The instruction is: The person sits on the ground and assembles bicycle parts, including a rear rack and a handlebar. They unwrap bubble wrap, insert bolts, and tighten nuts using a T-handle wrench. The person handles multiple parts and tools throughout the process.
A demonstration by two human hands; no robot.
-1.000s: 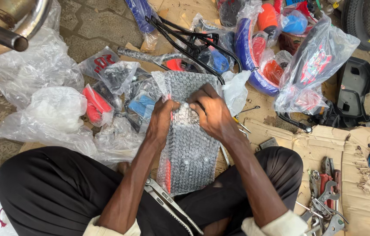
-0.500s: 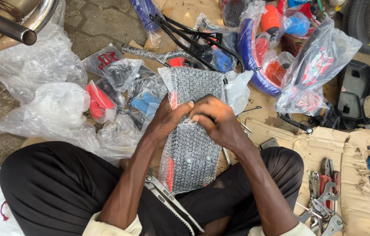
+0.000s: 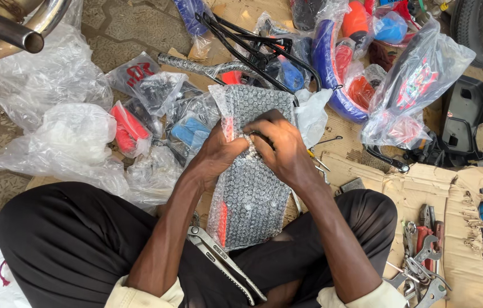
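At the lower centre of the frame, a long part wrapped in bubble wrap (image 3: 250, 199) is stood across the lap, grey with a red patch showing near its lower edge. Its upper half is pinched by both grips: the left hand (image 3: 218, 149) and the right hand (image 3: 281, 145) are pressed together on the wrap. Farther up, clear plastic bags (image 3: 418, 85) are filled with red and blue parts.

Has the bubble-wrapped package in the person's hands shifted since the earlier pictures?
Cannot tell. The bubble-wrapped package keeps its place between both hands, top edge near the black frame tubes; the small shift in the picture matches the camera's own movement.
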